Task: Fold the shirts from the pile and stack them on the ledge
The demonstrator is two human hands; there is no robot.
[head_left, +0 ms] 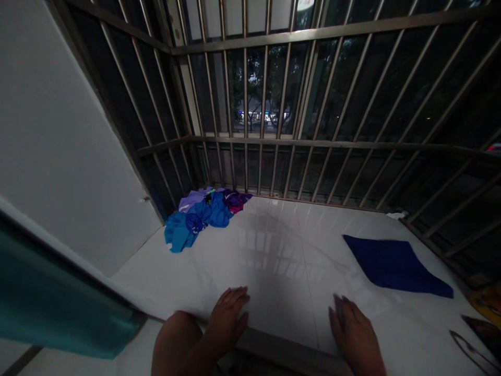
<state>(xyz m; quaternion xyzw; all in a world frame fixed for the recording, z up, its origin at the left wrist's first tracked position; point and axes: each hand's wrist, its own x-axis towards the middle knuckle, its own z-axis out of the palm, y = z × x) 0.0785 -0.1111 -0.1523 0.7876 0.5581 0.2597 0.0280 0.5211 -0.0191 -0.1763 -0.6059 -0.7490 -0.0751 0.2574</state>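
Note:
My left hand is near the front edge of the white tiled ledge, fingers stretched out and holding nothing. To the right, my right hand also has its fingers extended and apart from the thumb, with nothing visible in it. A dark blue piece of cloth lies flat on the ledge beyond my right hand. A crumpled heap of blue and purple clothes sits in the far left corner against the bars. Neither hand touches the cloth or the heap.
Metal window bars enclose the ledge at the back and sides. A teal curtain hangs at lower left beside a white wall. A small white item lies by the far right bars. Glasses rest at lower right.

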